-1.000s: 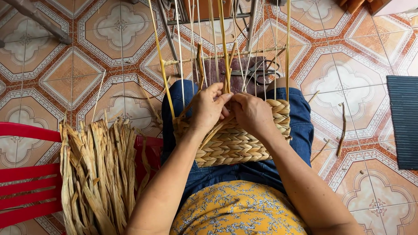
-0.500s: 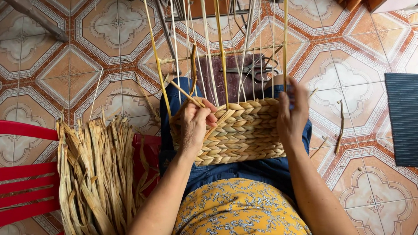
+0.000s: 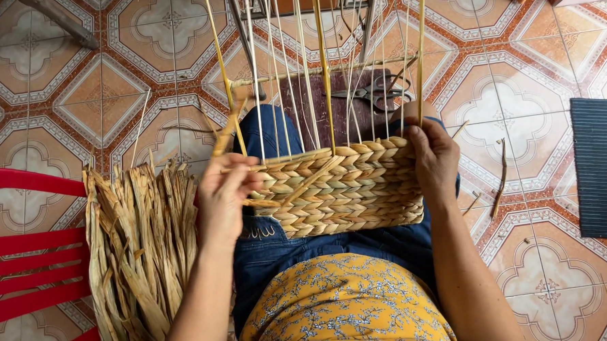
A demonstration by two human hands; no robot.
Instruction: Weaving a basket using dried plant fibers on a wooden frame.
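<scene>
A half-woven straw basket [image 3: 345,189] rests on my lap, with thin upright ribs [image 3: 293,89] rising from its braided wall. My left hand [image 3: 226,194] is at the basket's left end, fingers pinched on a flat straw strand [image 3: 228,129] that runs up along the left rib. My right hand [image 3: 434,159] grips the basket's right edge, thumb over the top braid. A pair of scissors [image 3: 375,92] lies on a dark cloth beyond the basket.
A bundle of dried straw leaves [image 3: 139,246] lies over a red plastic chair [image 3: 21,264] at my left. A dark ribbed mat [image 3: 603,167] is on the patterned tile floor [image 3: 81,85] at right. Loose straw scraps [image 3: 501,172] lie near it.
Both hands left the middle of the basket's top edge and moved apart to its left and right ends. The left hand has taken up a strand at the left rib.
</scene>
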